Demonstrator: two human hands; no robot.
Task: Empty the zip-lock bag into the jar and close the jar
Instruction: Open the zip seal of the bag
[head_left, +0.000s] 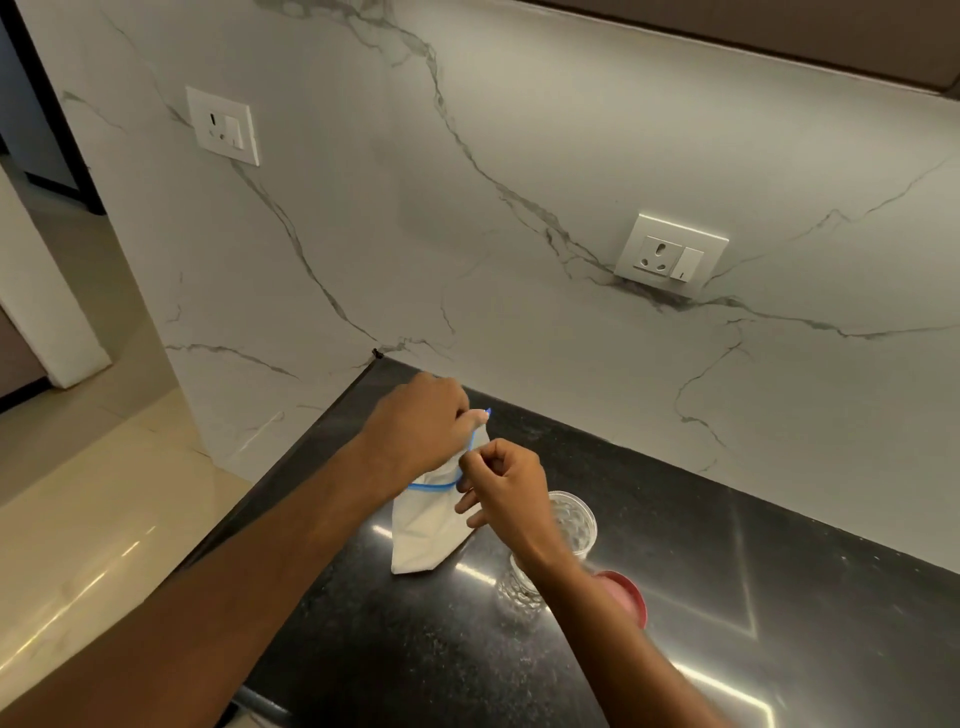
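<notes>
Head view: zip-lock bag (423, 525) of white contents beside lidless jar (569, 525)

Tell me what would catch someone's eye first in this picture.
Both hands, left and right, meet at the middle, pinching the blue zip top of a white bag that stands on the black counter. Just right of the bag sits a clear, open jar, with a red lid lying beside it, nearer the camera. Behind, the veined marble wall carries two white sockets.

White zip-lock bag (423, 530) upright, w/ open glass jar (574, 525) beside, red lid (626, 592) nearby.
</notes>
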